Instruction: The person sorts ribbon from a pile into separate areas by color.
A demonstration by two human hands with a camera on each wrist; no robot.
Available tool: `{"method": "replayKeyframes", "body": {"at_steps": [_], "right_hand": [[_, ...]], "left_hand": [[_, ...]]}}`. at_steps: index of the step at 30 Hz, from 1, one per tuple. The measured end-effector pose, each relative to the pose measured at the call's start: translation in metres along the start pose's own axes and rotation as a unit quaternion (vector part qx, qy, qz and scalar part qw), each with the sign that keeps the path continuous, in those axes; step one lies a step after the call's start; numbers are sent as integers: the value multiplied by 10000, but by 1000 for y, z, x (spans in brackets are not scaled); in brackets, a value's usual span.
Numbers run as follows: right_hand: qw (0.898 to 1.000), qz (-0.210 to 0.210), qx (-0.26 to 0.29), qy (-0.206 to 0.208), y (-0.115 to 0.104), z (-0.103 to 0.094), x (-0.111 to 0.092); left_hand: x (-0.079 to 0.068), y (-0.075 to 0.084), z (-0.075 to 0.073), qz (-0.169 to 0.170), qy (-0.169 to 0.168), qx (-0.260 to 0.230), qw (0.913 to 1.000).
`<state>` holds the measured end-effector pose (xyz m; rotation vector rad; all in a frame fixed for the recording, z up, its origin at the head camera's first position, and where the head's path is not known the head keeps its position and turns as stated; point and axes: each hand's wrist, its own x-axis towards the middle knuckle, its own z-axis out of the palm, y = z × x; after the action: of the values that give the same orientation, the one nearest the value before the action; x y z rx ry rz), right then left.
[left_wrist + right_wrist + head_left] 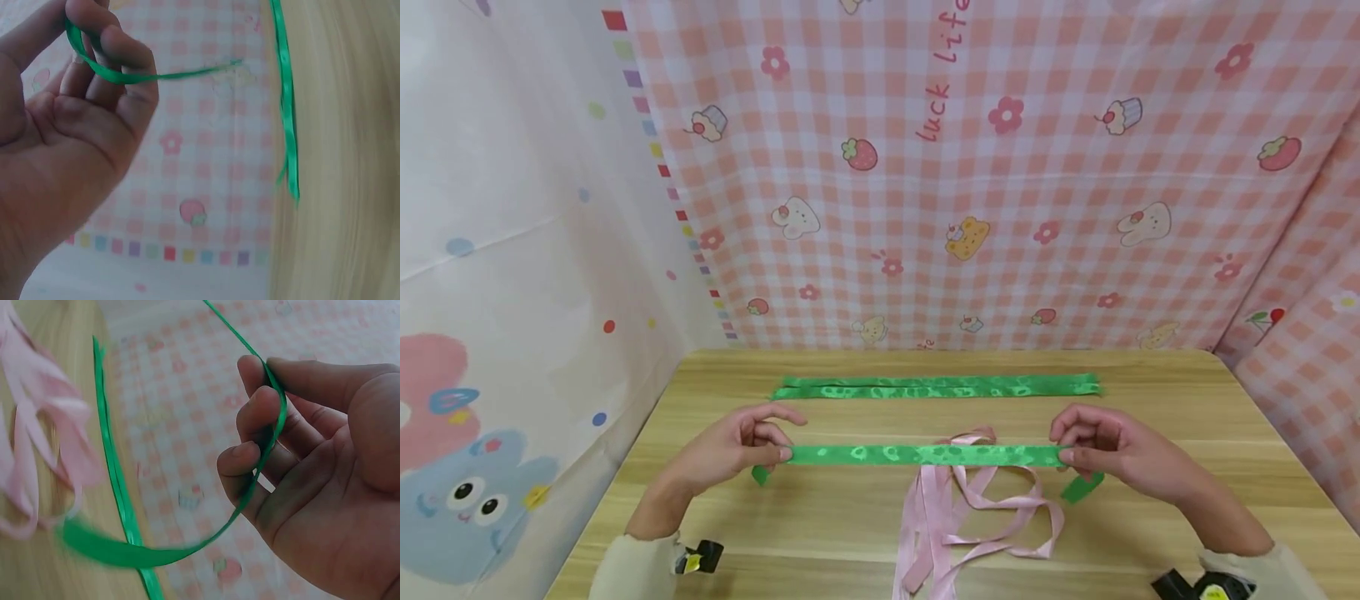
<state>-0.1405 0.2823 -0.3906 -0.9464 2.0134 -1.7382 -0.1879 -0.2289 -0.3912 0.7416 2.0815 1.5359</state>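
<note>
The left hand (pixel 737 446) and the right hand (pixel 1116 454) grasp one held green ribbon (pixel 925 455) between them. Each hand pinches the ribbon between thumb and fingers. The span between the hands is straight and runs left to right; a short free end hangs past each hand. In the right wrist view, the ribbon passes along the curled fingers and its free end bends away in a curve, blurred at the tip.

The held ribbon is located above the near-middle part of the wooden table (pixel 820 525). Seen from the head, it crosses over a loose pink ribbon (pixel 928 533), which lies in loops and strands on the near side, right of centre. Two green strips (pixel 940 386) lie lengthwise along the far side, parallel to the held ribbon and close together. A pink checked cloth (pixel 880 192) hangs behind the far edge; a white cloth (pixel 512 208) hangs at the left.
</note>
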Motion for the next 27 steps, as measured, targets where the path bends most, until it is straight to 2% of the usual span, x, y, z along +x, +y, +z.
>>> {"method": "replayKeyframes", "body": {"at_steps": [4,9,15,19,23,27], "right_hand": [[9997,220,-16,110,8,-13,-20],[9983,519,-142,207,17,-27,-39],[9972,558,-302,385,22,-42,-57],[9940,724,-503,652,26,-49,-70],[9921,969,-273,748,31,-58,-79],[9900,1124,-63,851,40,-63,-83]], "left_hand": [[-10,-6,-5,-333,102,150,9993],[-15,-15,-10,-345,-8,95,9994],[-19,-24,-17,-643,411,176,9969],[-24,-35,-24,-552,509,-210,9970],[-27,-47,-31,-502,570,-551,9956],[-25,-58,-32,-614,802,-792,9917]]}}
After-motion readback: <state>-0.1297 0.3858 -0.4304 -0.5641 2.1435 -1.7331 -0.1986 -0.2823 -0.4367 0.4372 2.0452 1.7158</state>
